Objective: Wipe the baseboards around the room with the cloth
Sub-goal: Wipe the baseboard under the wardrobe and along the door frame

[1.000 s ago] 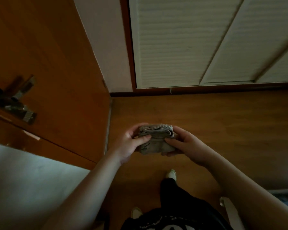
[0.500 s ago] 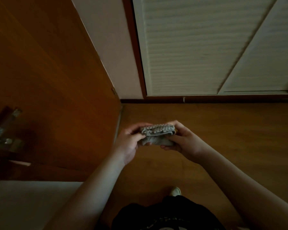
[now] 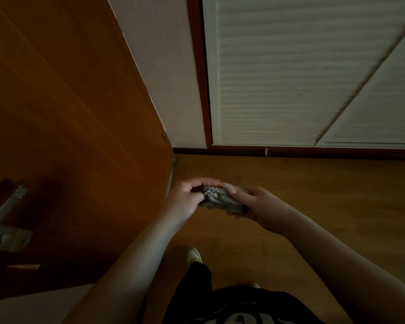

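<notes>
A folded grey cloth (image 3: pixel 221 199) is held in front of me above the wooden floor. My left hand (image 3: pixel 185 199) grips its left end, fingers curled over the top. My right hand (image 3: pixel 255 205) holds its right end, thumb on top and fingers under it. A dark brown baseboard (image 3: pixel 313 152) runs along the foot of the far wall, well beyond both hands, below white louvred doors.
An open wooden door (image 3: pixel 68 125) with a metal lever handle (image 3: pixel 6 210) stands at my left. White louvred closet doors (image 3: pixel 278 73) fill the far wall. A small doorstop (image 3: pixel 265 151) sticks out of the baseboard. My foot (image 3: pixel 194 254) is on the wooden floor (image 3: pixel 325 195) below the hands.
The view has swung right and moved closer to the far wall. Both hands have kept hold of the cloth and tilted it, its right end now lower.
</notes>
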The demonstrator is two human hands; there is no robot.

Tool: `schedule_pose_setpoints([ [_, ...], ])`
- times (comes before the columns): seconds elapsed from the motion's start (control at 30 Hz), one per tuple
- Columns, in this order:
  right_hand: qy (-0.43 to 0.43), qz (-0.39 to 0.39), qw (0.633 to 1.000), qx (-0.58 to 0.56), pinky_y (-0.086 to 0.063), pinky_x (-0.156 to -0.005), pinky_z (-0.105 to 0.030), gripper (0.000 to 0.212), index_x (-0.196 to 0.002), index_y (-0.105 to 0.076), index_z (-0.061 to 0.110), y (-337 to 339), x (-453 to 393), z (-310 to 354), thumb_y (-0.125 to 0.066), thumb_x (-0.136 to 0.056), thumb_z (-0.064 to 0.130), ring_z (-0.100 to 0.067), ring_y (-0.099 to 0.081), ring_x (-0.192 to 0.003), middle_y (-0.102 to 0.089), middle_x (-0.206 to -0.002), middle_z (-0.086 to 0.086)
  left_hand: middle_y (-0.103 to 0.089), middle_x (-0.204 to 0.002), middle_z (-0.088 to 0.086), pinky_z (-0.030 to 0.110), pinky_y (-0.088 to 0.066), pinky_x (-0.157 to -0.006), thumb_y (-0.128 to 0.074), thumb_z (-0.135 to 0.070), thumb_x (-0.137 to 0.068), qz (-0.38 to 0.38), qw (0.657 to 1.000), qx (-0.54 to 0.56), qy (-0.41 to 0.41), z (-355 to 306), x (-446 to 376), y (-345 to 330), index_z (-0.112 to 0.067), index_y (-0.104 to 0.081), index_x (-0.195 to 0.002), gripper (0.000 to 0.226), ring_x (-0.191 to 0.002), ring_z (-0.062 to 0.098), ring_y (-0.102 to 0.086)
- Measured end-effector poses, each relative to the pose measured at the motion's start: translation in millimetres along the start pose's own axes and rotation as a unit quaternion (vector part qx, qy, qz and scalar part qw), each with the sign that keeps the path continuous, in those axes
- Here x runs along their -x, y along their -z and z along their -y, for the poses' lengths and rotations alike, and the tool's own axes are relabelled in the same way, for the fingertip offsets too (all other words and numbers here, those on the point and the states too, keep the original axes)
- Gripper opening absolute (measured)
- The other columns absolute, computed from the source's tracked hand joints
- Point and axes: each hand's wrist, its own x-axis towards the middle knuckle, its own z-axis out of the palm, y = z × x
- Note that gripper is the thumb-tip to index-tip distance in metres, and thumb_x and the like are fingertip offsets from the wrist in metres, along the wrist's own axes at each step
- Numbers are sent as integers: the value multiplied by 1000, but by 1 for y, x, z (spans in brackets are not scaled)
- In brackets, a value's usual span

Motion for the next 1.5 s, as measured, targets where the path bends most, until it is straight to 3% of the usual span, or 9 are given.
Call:
schedule_pose_setpoints([
  [0.2, 79, -81, 983, 141, -52, -64, -19, 46, -108, -67, 18, -31, -52, 32, -73, -77, 51, -12, -70, -79, -73, -95, -2, -64, -121, 0, 32, -56, -91, -57, -24, -89, 152, 978, 128, 56, -4, -43, 68, -31, -75, -109, 28, -110, 19, -64],
  [0.3, 103, -108, 970, 193, -51, -59, -17, 30, -106, -65, 23, -47, -78, 45, -72, -85, 43, -7, -68, -72, -72, -89, 1, -58, -119, -11, 37, -56, -91, -64, -66, -78, 127, 991, 3, 37, 0, -66, 92, -56, -65, -110, 33, -108, 15, -62],
  [0.37, 113, -122, 965, 201, -51, -58, -17, 28, -106, -64, 26, -54, -92, 52, -72, -85, 43, -7, -68, -71, -71, -88, 2, -57, -111, -26, 32, -55, -88, -64, -79, -64, 109, 991, -80, 13, 2, -81, 105, -67, -58, -100, 39, -105, 4, -58],
  [0.57, 115, -121, 972, 164, -53, -63, -20, 36, -111, -63, 23, -46, -114, 61, -73, -84, 43, -11, -69, -76, -71, -95, 1, -55, -106, -47, -1, -44, -70, -64, -57, -84, 151, 976, -133, -82, 3, -121, 120, -69, -53, -107, 28, -101, -23, -52],
  [0.83, 154, -156, 972, 89, -55, -65, -25, 51, -113, -61, 22, 12, -158, 75, -75, -73, 51, -15, -70, -78, -72, -95, 0, -59, -113, -34, 3, -44, -81, -63, -59, -80, 136, 974, -157, -91, -8, -206, 91, -57, -56, -112, 32, -106, -13, -55],
  [1.07, 163, -132, 967, 144, -56, -69, -19, 48, -112, -56, 40, 96, -215, 109, -76, -71, 51, -3, -69, -89, -67, -104, 8, -60, -114, -34, 7, -43, -82, -72, -47, -83, 134, 969, -201, -60, -30, -299, 62, -52, -58, -115, 35, -109, -14, -53],
  [1.2, 156, -106, 966, 177, -53, -75, -11, 53, -111, -50, 53, 126, -255, 123, -74, -64, 61, 8, -63, -98, -65, -107, 18, -60, -116, -29, 7, -45, -81, -70, -64, -71, 139, 959, -245, -39, -36, -345, 63, -53, -57, -116, 48, -108, -15, -52],
  [1.37, 161, -75, 953, 246, -47, -71, -2, 53, -112, -48, 55, 128, -311, 128, -81, -71, 46, 22, -55, -99, -59, -102, 29, -54, -104, -35, -3, -41, -75, -81, -30, -78, 143, 938, -312, -43, -11, -378, 91, -38, -58, -124, 52, -100, -26, -48],
  [1.5, 196, -66, 938, 280, -48, -78, -6, 64, -130, -48, 42, 108, -349, 122, -81, -76, 40, 16, -57, -101, -56, -110, 30, -47, -105, -35, -2, -40, -77, -77, -12, -81, 116, 938, -322, -53, 22, -385, 120, -30, -56, -129, 55, -98, -30, -43],
])
